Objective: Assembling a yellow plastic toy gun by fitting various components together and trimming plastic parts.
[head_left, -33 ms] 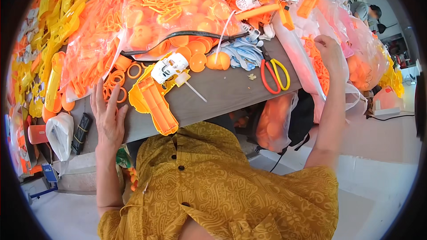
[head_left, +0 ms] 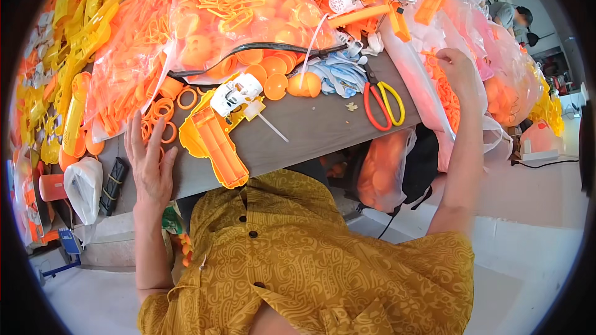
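– What is being done?
– Seemingly picking: orange pieces (head_left: 446,96), two o'clock, are reached for by the narrowed right hand (head_left: 458,68); grip cannot be told, steady pinch needed
– Left hand (head_left: 151,170)?
– Spread wide beside orange rings (head_left: 162,113), nine o'clock

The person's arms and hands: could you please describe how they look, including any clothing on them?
The left hand and the right hand are bare, with no gloves visible. The forearms are uncovered too. The short sleeves belong to a mustard-gold shirt with a swirling pattern and dark round buttons.
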{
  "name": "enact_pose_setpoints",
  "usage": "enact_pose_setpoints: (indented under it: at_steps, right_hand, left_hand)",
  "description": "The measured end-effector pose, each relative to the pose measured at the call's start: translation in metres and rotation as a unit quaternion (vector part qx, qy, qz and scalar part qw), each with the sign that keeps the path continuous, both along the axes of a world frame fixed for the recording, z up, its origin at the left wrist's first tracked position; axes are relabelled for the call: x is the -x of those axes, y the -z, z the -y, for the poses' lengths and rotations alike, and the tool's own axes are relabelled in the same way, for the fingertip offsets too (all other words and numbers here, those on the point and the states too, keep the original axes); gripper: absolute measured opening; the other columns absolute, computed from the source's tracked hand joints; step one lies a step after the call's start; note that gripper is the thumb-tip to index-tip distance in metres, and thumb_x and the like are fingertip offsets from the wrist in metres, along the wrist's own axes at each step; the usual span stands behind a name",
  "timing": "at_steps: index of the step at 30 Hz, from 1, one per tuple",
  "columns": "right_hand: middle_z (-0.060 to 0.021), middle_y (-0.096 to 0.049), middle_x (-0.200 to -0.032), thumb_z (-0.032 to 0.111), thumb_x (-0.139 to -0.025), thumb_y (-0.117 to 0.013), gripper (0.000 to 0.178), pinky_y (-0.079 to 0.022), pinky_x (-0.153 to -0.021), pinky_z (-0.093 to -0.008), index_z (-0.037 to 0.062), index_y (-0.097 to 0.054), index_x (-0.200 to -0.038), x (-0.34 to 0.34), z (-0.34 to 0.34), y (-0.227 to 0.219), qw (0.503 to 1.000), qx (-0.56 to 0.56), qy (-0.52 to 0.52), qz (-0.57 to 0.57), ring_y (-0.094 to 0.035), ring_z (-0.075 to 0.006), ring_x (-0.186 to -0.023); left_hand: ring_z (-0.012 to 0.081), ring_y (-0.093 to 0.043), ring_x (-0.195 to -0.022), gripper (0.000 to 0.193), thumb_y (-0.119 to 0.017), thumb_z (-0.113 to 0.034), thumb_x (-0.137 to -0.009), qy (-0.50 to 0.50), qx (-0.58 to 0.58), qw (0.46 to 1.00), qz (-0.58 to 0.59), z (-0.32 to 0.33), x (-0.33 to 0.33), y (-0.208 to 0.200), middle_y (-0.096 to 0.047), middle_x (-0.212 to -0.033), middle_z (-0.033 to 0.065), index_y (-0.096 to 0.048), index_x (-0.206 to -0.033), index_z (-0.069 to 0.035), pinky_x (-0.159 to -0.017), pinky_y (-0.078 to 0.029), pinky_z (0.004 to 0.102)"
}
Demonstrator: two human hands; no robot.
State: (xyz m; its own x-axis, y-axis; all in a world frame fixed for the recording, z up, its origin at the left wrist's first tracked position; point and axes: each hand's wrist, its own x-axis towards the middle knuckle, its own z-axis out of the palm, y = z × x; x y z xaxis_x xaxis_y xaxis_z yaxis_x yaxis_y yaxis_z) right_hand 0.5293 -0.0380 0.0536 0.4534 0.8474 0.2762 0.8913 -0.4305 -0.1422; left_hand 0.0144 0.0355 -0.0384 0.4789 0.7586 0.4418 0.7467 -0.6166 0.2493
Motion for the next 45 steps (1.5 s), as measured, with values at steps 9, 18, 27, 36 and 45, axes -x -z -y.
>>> enact_pose_setpoints:
  at_steps: [9, 18, 27, 36, 45]
  right_hand:
    - [-0.0186, -0.053, -0.083, 0.008, -0.071, -0.053, 0.008, -0.043, -0.069, -0.0388, 0.0009, -0.058, -0.072, -0.031, -0.015, 0.028, 0.984, 0.111, -0.017, 0.138, -0.055, -0.0323, -0.079]
    - [-0.0205, -0.053, -0.087, 0.012, -0.078, -0.049, 0.015, -0.043, -0.071, -0.0416, -0.0014, -0.054, -0.084, -0.059, -0.016, 0.035, 0.956, 0.188, -0.02, 0.224, -0.053, -0.0352, -0.081]
    - [-0.0097, -0.056, -0.089, 0.015, -0.085, -0.046, 0.021, -0.044, -0.07, -0.0323, -0.0016, -0.054, -0.094, 0.003, 0.018, -0.018, 0.982, -0.188, -0.016, -0.001, -0.055, -0.0199, -0.078]
    - [-0.0167, -0.059, -0.086, 0.016, -0.087, -0.045, 0.022, -0.051, -0.054, -0.0281, -0.0043, -0.051, -0.093, 0.265, 0.004, 0.05, 0.544, -0.021, -0.247, -0.802, -0.06, -0.0192, -0.066]
    - [-0.0106, -0.057, -0.076, 0.008, -0.084, -0.052, 0.014, -0.048, -0.053, -0.0263, -0.0029, -0.05, -0.093, 0.291, 0.007, 0.055, 0.692, -0.013, -0.263, -0.672, -0.057, -0.0151, -0.06]
  left_hand:
    - [0.035, -0.043, -0.112, 0.032, -0.063, -0.009, -0.071, 0.045, -0.056, 0.986, 0.153, 0.022, -0.004, -0.028, -0.047, -0.117, 0.0203, -0.058, -0.101, 0.0, -0.096, -0.03, 0.0445]
    - [0.0313, -0.052, -0.097, 0.029, -0.068, -0.008, -0.064, 0.141, -0.024, 0.969, 0.202, 0.04, -0.031, -0.027, -0.056, -0.102, 0.0174, -0.06, -0.091, -0.001, -0.088, -0.036, 0.0465]
    - [0.0275, -0.054, -0.08, 0.027, -0.066, -0.001, -0.064, 0.173, 0.043, 0.939, 0.295, 0.037, -0.033, -0.038, -0.057, -0.095, 0.0138, -0.059, -0.09, 0.0, -0.074, -0.043, 0.0365]
    - [0.009, -0.055, -0.076, 0.026, -0.06, -0.002, -0.079, 0.232, 0.423, 0.735, 0.476, 0.031, -0.074, -0.042, -0.056, -0.088, 0.0058, -0.054, -0.103, 0.004, -0.064, -0.045, 0.0199]
    - [0.0025, -0.046, -0.054, 0.015, -0.062, -0.013, -0.08, 0.09, 0.509, 0.75, 0.412, 0.028, -0.062, -0.045, -0.053, -0.063, -0.0009, -0.056, -0.08, 0.002, -0.045, -0.034, 0.0155]
